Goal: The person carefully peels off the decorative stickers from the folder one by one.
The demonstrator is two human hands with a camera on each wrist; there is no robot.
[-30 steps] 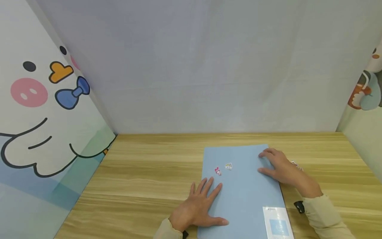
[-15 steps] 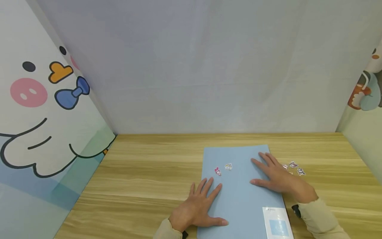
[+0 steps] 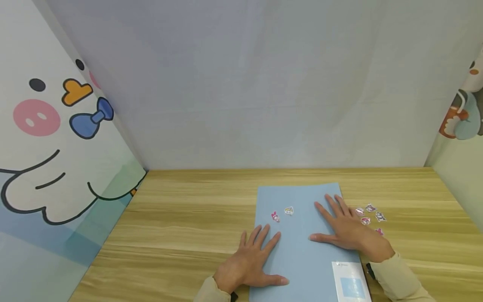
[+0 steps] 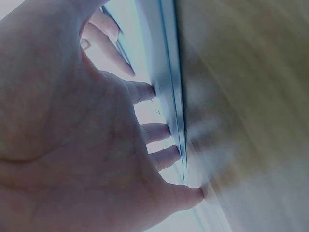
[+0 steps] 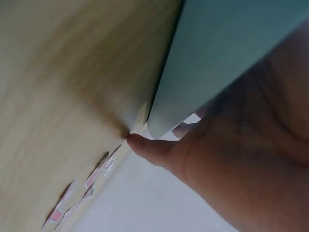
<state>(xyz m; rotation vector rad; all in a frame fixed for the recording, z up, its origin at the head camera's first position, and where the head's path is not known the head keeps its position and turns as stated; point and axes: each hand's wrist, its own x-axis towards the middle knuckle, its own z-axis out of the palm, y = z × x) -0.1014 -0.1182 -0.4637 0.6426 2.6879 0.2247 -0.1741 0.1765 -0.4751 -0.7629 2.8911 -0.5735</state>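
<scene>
A light blue folder (image 3: 298, 247) lies flat on the wooden table, with a white label (image 3: 351, 282) at its lower right corner. Two small cartoon stickers, a pink one (image 3: 275, 217) and a white-and-yellow one (image 3: 289, 211), are on its upper left part. My left hand (image 3: 249, 264) rests with spread fingers over the folder's left edge; in the left wrist view its little finger reaches past the folder's side (image 4: 166, 58) to the table. Across the right edge lies my right hand (image 3: 345, 228), fingers spread, its thumb pointing inward. Neither hand grips anything.
Several loose cartoon stickers (image 3: 380, 216) lie on the table (image 3: 181, 235) just right of my right hand; the right wrist view shows some stickers (image 5: 91, 179) too. A pale cloth wall (image 3: 283, 84) stands behind, and a cartoon-printed panel (image 3: 56, 167) on the left.
My right hand has slid left and toward me along the folder's right edge and its fingers have spread, uncovering the loose stickers. My left hand and the folder have stayed put.
</scene>
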